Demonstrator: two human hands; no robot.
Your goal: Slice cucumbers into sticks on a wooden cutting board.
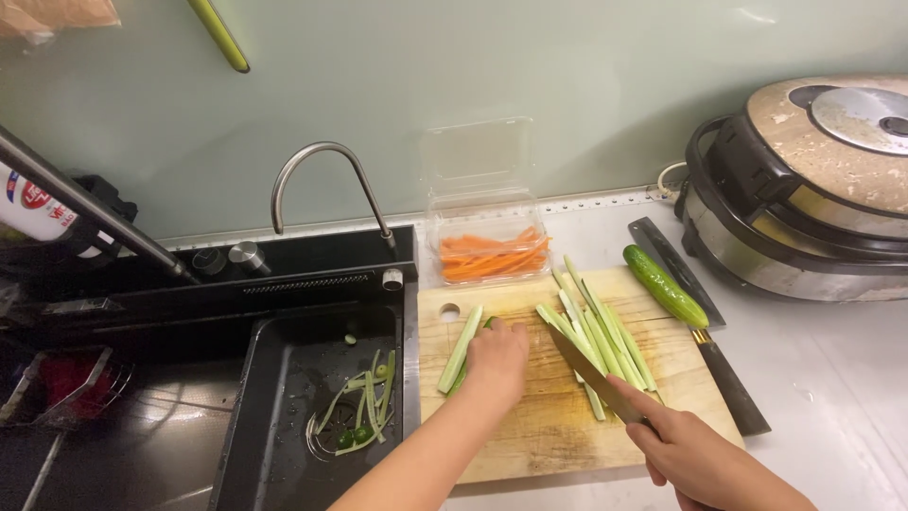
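A wooden cutting board lies beside the sink. My left hand presses down on a piece of cucumber at the board's left part, fingers curled over it. My right hand grips the handle of a kitchen knife, whose blade points up-left over the board, just right of my left hand. A pile of long cucumber strips lies on the board's middle and right. A whole cucumber rests at the board's far right corner.
A clear plastic box of carrot sticks stands open behind the board. The black sink on the left holds green peelings, with a curved tap above. A second dark knife lies right of the board. A round cooker stands far right.
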